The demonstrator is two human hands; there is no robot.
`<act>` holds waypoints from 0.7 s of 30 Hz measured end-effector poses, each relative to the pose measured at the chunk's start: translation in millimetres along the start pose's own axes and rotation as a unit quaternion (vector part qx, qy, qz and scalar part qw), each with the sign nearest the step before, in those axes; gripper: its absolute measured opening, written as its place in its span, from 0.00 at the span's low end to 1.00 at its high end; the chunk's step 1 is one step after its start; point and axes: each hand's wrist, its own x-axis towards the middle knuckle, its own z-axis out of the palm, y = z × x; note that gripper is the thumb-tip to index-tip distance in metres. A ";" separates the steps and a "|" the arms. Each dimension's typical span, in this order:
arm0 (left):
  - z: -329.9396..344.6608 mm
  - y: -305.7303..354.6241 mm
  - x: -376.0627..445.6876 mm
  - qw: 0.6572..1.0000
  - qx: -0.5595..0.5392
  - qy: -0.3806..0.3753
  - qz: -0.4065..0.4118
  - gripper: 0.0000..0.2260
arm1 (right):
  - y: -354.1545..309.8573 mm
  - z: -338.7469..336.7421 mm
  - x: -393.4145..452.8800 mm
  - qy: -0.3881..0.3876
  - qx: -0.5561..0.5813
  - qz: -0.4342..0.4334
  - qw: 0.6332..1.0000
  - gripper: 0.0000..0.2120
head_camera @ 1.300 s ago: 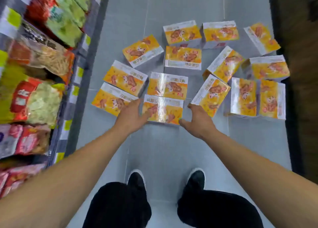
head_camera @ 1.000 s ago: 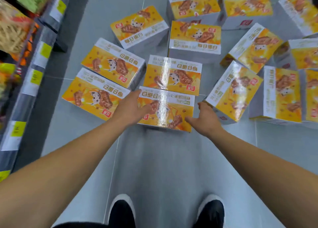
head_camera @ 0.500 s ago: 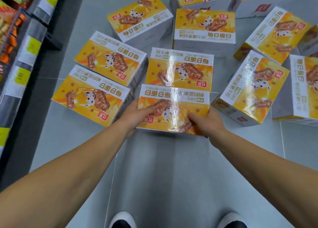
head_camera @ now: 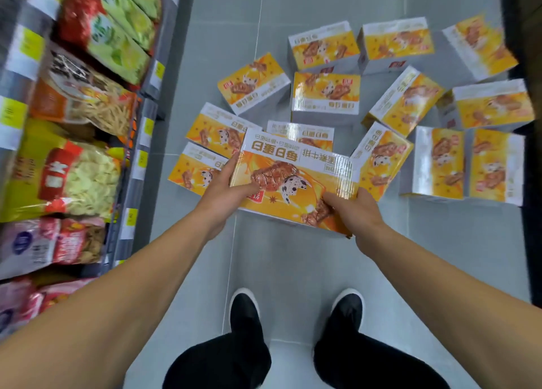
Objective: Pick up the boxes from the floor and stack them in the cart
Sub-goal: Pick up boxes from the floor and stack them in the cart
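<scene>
Head view looks down on a shop aisle where one orange-and-white carton [head_camera: 294, 180] is gripped between both hands, clear of the grey tiled floor [head_camera: 293, 265]. The left hand [head_camera: 224, 196] clamps the carton's left end, thumb lying across the printed top and fingers wrapped out of sight below; the right hand [head_camera: 353, 212] does the same at the near right corner, thumb on top. Each hand is closed onto the carton, with nothing else in either. Holding opposite ends keeps a wide, glossy shrink-wrapped package level and stops it slipping, which is probably why it is taken two-handed.

Beyond the grip, the other cartons [head_camera: 325, 98] lie scattered flat on the tiles, some touching, some skewed; one white-edged carton [head_camera: 302, 131] sits just behind the held one, partly hidden by it. To the left of the grip stands a shelf [head_camera: 137, 142] packed with snack bags [head_camera: 73, 180]. Below the grip are the person's black shoes [head_camera: 245, 312].

No cart is in view, so the carry and stacking appear yet to come, and most cartons remain on the floor.
</scene>
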 end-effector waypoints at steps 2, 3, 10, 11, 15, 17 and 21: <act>-11.0 43.7 -43.5 0.999 -0.005 -0.016 -0.027 0.32 | -41.1 -26.6 -43.8 0.009 0.002 0.003 1.000 0.18; -14.3 62.3 -64.3 0.999 -0.012 -0.022 -0.045 0.31 | -59.7 -39.6 -62.5 0.014 0.005 0.003 1.000 0.19; -16.3 161.9 -198.9 0.987 -0.112 -0.014 -0.116 0.18 | -170.7 -112.0 -192.7 0.097 0.041 -0.041 0.994 0.36; -14.1 175.6 -217.2 0.985 -0.126 0.002 -0.122 0.19 | -180.3 -117.1 -212.5 0.111 0.057 -0.046 0.991 0.38; 8.2 222.6 -276.7 0.977 -0.183 0.033 -0.107 0.16 | -202.8 -125.0 -277.1 0.117 0.131 0.020 0.984 0.51; 24.6 232.7 -300.7 0.971 -0.214 0.048 -0.099 0.22 | -206.2 -121.5 -300.2 0.077 0.149 0.076 0.983 0.60; 60.0 236.9 -338.8 0.958 -0.263 0.050 -0.098 0.32 | -214.1 -115.7 -332.6 -0.009 0.189 0.111 0.976 0.48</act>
